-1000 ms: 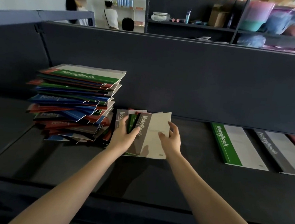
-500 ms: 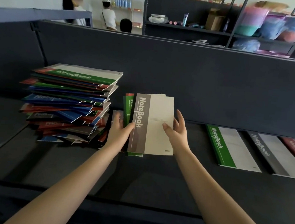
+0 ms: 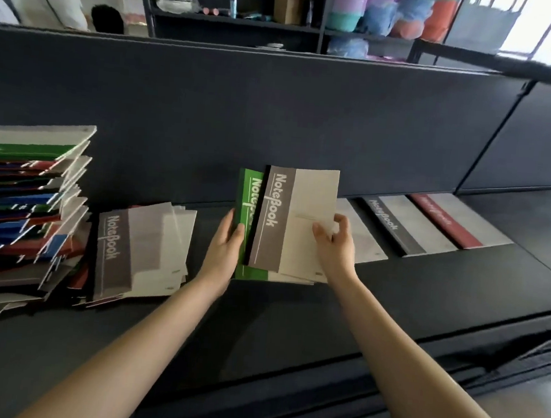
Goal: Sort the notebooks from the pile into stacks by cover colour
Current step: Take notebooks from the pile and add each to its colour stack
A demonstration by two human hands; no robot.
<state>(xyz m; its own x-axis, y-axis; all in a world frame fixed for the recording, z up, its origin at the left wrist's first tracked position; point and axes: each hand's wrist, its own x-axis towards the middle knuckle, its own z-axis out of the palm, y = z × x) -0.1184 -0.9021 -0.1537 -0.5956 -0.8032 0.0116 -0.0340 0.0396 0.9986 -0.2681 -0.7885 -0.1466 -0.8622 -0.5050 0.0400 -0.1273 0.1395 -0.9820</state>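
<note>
I hold two notebooks upright above the dark shelf. My left hand (image 3: 225, 247) grips the spine edge of a green notebook (image 3: 248, 200). In front of it is a grey notebook (image 3: 296, 217), pinched at its right side by my right hand (image 3: 335, 243). A tall untidy pile of mixed notebooks (image 3: 23, 208) stands at the far left. Beside it lies a small heap topped by a grey-spined notebook (image 3: 139, 247). Flat on the shelf to the right lie a notebook partly hidden by my hand (image 3: 361, 235), a dark grey one (image 3: 404, 225) and a red one (image 3: 458, 220).
A dark partition wall (image 3: 275, 110) rises behind the shelf (image 3: 292, 309), meeting a side panel at the right. Beyond it are storage racks with coloured bags (image 3: 382, 9), and people stand at the far left.
My hands have carried the green and grey notebooks to the right, away from the pile. The camera view has swung right, bringing the red notebook into fuller view.
</note>
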